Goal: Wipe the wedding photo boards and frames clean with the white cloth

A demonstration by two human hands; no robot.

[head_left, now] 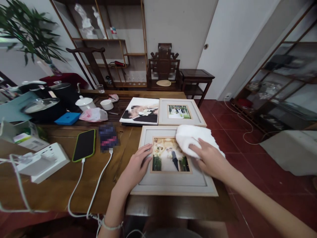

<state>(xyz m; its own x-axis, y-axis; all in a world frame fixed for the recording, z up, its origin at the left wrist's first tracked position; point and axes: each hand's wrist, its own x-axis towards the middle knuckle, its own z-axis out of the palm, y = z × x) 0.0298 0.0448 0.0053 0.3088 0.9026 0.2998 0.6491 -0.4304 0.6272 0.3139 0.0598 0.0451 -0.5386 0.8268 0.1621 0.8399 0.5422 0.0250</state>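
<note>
A framed photo (173,185) with a wide pale mat lies flat at the near edge of the wooden table (61,185). My left hand (137,167) rests on its left side, fingers spread flat on the glass. My right hand (209,158) presses a folded white cloth (192,137) onto the frame's upper right part, fingers laid over the cloth. A second, smaller framed photo (182,112) lies just beyond it, and an unframed photo print (140,110) lies to that one's left.
A phone in a green case (85,144) lies charging left of the frames, white cables (81,185) trailing off the table edge. A white power strip (42,162), boxes, a blue case (67,118), cups and pots crowd the left. Chairs and shelves stand behind.
</note>
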